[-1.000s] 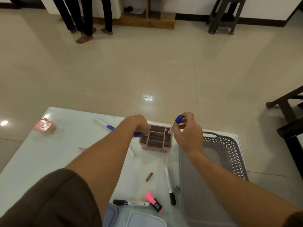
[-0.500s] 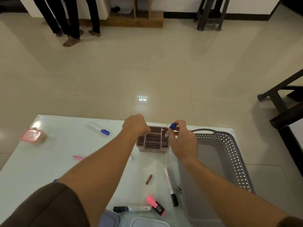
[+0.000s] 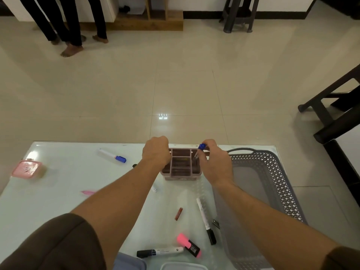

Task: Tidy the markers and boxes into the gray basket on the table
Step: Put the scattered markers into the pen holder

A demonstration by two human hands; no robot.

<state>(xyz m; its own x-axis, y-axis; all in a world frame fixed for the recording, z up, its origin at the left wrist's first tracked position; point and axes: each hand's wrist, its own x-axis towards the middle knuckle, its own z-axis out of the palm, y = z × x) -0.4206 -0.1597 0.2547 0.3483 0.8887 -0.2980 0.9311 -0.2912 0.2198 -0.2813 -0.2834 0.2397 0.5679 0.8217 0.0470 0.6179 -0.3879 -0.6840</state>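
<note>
A pink compartment organizer stands at the table's far edge. My right hand holds a blue-capped marker upright, its tip down inside the organizer's right compartment. My left hand is closed against the organizer's left rim, with a dark marker end showing beside the wrist. The gray perforated basket lies to the right, nothing visible in it. Loose on the table are a blue-capped marker, two black-capped markers and a pink highlighter.
A pink lidded box sits at the table's left edge. A small brown stick and a pink item lie on the table. Lidded boxes peek in at the bottom edge. People's legs stand far back left; dark furniture is at right.
My right hand has lowered the blue-capped marker from above the organizer into its right compartment. My left hand stayed at the organizer's left rim. The camera tilted slightly.
</note>
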